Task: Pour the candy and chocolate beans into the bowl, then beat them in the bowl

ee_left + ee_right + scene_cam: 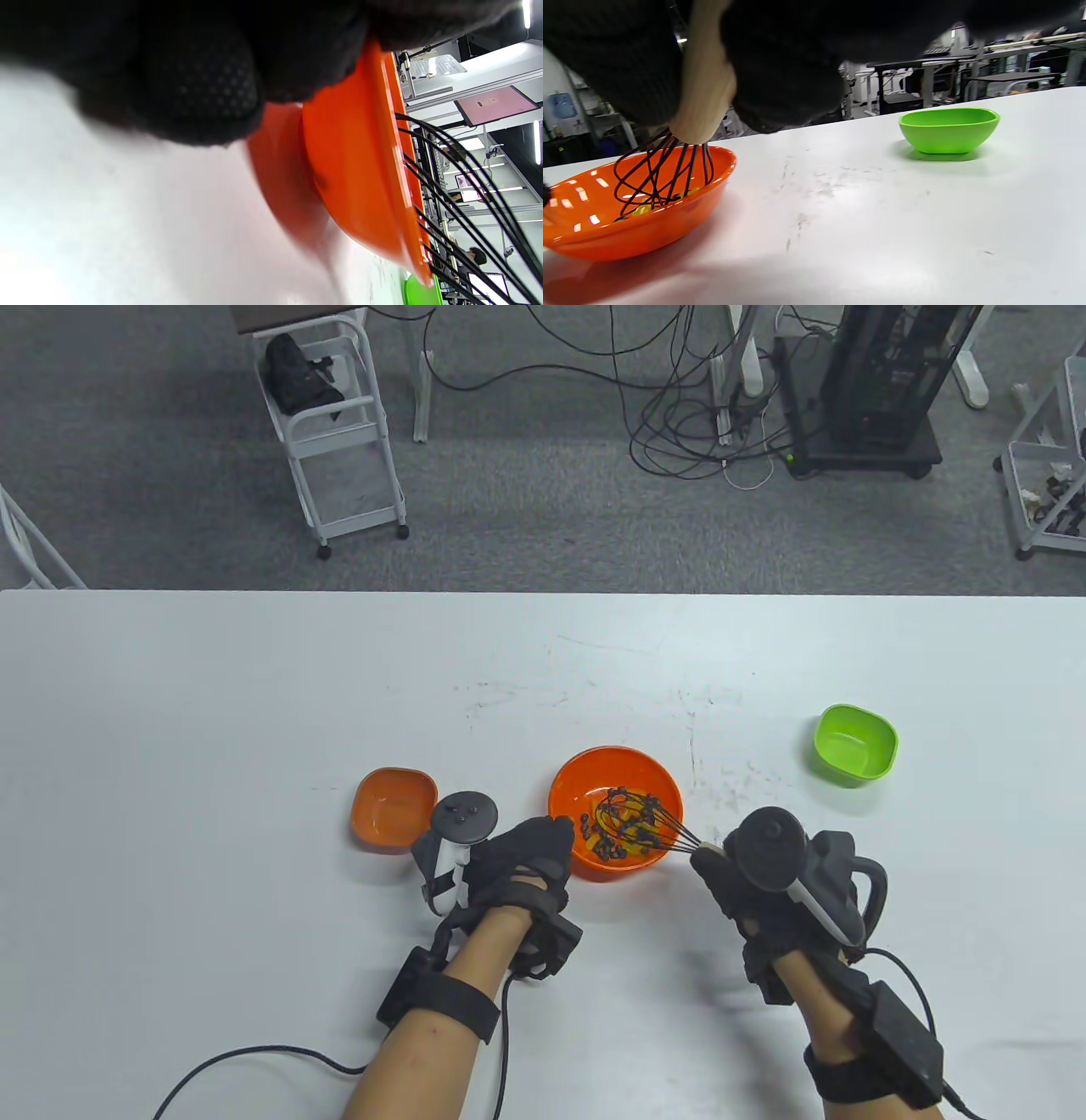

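Observation:
A round orange bowl (617, 768) near the table's front middle holds dark chocolate beans (612, 844) and some yellow candy. My left hand (553, 833) grips the bowl's left rim; in the left wrist view the gloved fingers (199, 89) curl over the bowl (352, 169). My right hand (719, 867) holds the wooden handle (706, 84) of a black wire whisk (635, 817), whose wires (655, 178) reach down into the bowl (628, 233) among the beans.
A small orange square dish (392, 809) lies empty just left of my left hand. An empty green dish (854, 744) stands to the right, also seen as the green dish (948, 129). Beyond the table's far edge are a white cart and cables on the floor.

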Tool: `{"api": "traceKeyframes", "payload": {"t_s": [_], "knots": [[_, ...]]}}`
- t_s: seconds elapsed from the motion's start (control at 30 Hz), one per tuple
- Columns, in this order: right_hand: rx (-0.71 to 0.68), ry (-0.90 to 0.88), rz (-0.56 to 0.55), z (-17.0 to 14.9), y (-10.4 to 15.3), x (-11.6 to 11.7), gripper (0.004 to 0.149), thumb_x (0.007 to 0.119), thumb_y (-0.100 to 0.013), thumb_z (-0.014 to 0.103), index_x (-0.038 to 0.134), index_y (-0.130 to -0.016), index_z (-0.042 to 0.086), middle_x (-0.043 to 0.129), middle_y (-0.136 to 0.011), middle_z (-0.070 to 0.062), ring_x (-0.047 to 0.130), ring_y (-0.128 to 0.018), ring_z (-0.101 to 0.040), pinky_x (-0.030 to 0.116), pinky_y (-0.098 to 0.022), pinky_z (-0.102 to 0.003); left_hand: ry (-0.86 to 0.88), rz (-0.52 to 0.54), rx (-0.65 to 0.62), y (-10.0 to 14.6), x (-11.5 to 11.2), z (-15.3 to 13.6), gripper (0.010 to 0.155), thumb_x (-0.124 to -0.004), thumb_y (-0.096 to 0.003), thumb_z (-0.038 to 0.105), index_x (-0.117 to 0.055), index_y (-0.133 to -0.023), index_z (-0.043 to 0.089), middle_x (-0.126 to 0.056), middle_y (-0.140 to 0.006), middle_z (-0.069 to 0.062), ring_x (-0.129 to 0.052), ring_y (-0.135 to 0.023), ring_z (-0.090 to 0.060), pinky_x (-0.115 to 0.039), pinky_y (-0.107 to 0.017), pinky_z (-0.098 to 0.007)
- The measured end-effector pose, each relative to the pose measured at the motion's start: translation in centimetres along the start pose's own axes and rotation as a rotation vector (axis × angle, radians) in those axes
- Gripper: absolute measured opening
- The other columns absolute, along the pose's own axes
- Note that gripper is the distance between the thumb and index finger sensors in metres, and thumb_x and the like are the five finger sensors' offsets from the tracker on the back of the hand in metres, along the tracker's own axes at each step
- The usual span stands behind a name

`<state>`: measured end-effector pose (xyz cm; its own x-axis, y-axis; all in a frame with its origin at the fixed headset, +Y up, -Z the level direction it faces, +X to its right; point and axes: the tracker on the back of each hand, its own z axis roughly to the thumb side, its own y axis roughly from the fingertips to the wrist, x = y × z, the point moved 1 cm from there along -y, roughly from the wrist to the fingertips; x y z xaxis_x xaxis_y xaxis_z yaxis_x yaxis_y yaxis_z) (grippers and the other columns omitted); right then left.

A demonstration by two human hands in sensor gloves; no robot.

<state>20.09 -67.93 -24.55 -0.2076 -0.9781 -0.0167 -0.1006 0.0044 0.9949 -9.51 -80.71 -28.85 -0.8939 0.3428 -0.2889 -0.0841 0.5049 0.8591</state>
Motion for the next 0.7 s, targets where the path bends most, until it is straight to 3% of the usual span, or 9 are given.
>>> {"api": "traceKeyframes", "payload": {"t_s": [0.17,0.3,0.47,0.6,0.7], "knots": [[0.010,-0.088,-0.011,-0.2,-0.8,1.8,0.057,0.085,-0.043,0.063,0.094,-0.073,0.015,0.101,-0.034,0.001,0.090,-0.001,-0.016,0.087,-0.003,-0.039,-0.006,0.000,0.002,-0.1,0.0,0.0,0.048,-0.070,-0.0499,0.063,-0.087,-0.063,0.021,-0.099,-0.039,0.006,-0.104,-0.027,-0.020,-0.091,-0.015,-0.038],[-0.040,-0.142,0.042,0.5,-0.8,3.0,0.057,0.084,-0.044,0.062,0.094,-0.074,0.015,0.101,-0.034,0.001,0.091,0.000,-0.016,0.087,-0.003,-0.039,0.009,0.001,0.008,-0.1,0.1,-0.1,0.048,-0.069,-0.0501,0.063,-0.087,-0.064,0.021,-0.099,-0.039,0.006,-0.105,-0.027,-0.020,-0.091,-0.015,-0.037],[-0.106,-0.135,0.125,0.6,-0.3,1.7,0.057,0.089,-0.042,0.063,0.096,-0.073,0.016,0.102,-0.034,0.000,0.091,-0.001,-0.018,0.086,-0.005,-0.040,0.016,0.005,0.011,-0.1,0.1,-0.1,0.047,-0.068,-0.0503,0.063,-0.086,-0.064,0.022,-0.099,-0.039,0.007,-0.105,-0.028,-0.019,-0.092,-0.015,-0.037],[-0.096,-0.035,0.069,0.4,0.2,-0.2,0.056,0.092,-0.040,0.063,0.097,-0.072,0.017,0.102,-0.034,-0.001,0.091,-0.002,-0.018,0.086,-0.006,-0.041,-0.003,0.006,0.006,0.0,0.0,0.0,0.048,-0.069,-0.0502,0.063,-0.087,-0.064,0.021,-0.099,-0.039,0.007,-0.105,-0.028,-0.019,-0.091,-0.016,-0.037],[-0.033,-0.012,0.028,-0.3,-0.2,-0.1,0.056,0.092,-0.040,0.063,0.097,-0.072,0.017,0.102,-0.034,-0.001,0.091,-0.002,-0.018,0.086,-0.006,-0.041,0.007,-0.009,0.000,-0.1,0.0,0.0,0.048,-0.069,-0.0501,0.063,-0.087,-0.064,0.021,-0.099,-0.040,0.006,-0.104,-0.028,-0.020,-0.091,-0.016,-0.038]]}}
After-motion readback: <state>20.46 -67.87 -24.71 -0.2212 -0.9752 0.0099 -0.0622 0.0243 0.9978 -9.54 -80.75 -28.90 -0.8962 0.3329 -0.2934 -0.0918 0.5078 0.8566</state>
